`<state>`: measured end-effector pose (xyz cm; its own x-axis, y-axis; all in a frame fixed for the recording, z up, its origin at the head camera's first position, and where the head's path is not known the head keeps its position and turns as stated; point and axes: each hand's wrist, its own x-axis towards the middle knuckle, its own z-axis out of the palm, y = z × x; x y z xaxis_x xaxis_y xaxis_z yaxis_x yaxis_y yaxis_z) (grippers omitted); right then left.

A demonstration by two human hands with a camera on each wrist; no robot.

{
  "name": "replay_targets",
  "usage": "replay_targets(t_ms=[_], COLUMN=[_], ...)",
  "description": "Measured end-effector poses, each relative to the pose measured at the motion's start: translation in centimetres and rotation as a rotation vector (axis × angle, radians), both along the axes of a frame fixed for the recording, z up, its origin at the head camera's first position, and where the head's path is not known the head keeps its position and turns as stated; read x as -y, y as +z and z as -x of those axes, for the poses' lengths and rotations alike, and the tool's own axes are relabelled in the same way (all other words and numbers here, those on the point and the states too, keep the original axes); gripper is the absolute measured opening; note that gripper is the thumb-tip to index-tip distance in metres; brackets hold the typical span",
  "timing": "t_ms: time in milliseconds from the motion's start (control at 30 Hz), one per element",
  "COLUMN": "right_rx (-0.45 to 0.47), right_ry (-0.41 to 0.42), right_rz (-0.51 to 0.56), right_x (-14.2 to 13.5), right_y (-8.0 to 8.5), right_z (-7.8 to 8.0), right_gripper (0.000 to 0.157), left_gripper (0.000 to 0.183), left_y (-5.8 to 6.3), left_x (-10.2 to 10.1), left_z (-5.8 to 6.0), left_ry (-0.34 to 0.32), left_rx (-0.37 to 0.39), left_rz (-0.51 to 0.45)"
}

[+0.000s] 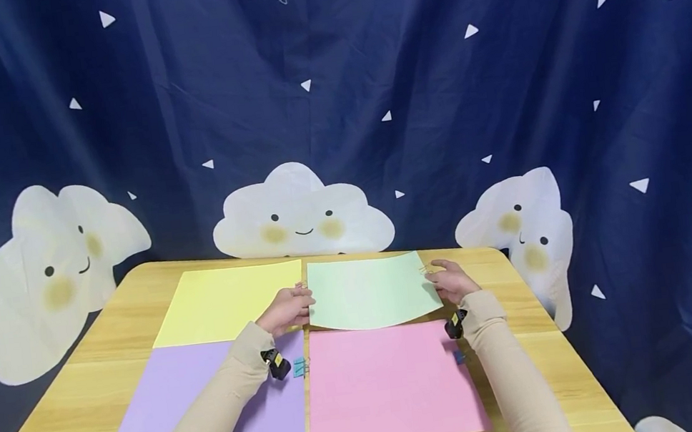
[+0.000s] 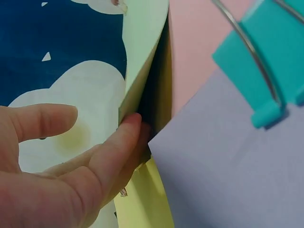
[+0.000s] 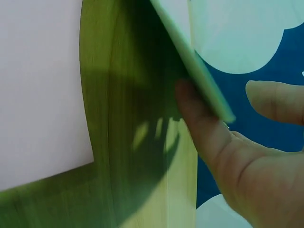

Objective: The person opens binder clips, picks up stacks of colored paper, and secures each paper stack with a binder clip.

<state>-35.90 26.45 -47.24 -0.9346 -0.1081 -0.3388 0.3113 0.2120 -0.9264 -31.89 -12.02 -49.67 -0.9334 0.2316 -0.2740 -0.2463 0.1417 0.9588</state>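
A pale green sheet [image 1: 368, 292] is raised off the table, sagging in the middle, its near edge above the table. My left hand [image 1: 288, 308] is at its left edge. In the left wrist view the fingers [image 2: 114, 152] touch that edge from below, with the thumb apart from it. My right hand [image 1: 453, 282] is at the right edge. In the right wrist view a finger [image 3: 204, 123] lies under the sheet [image 3: 206, 80], the thumb standing away. Small wire clip handles show beside both hands, partly hidden.
A yellow sheet [image 1: 227, 302] lies at the back left, a purple sheet [image 1: 194, 400] nearer, and a pink sheet [image 1: 393, 387] to its right. A teal binder clip [image 1: 300, 367] sits between purple and pink; a blue clip [image 1: 459, 357] is at pink's right edge. Behind the wooden table [image 1: 552, 363] hangs a curtain [image 1: 332, 102].
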Motion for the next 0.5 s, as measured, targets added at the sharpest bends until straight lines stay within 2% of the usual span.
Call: replay_targets(t_ms=[300,500], right_rx=[0.023,0.023], right_ry=[0.042,0.044], right_rz=[0.017,0.014], right_x=[-0.15,-0.61], right_y=[0.49,0.0], right_z=[-0.32,0.28], right_gripper=[0.069,0.07], left_gripper=[0.057,0.06], left_y=[0.49,0.91], left_x=[-0.03,-0.11], left_z=[-0.36,-0.46], left_ry=[-0.04,-0.046], left_rx=[0.037,0.067], left_rz=[-0.06,-0.101])
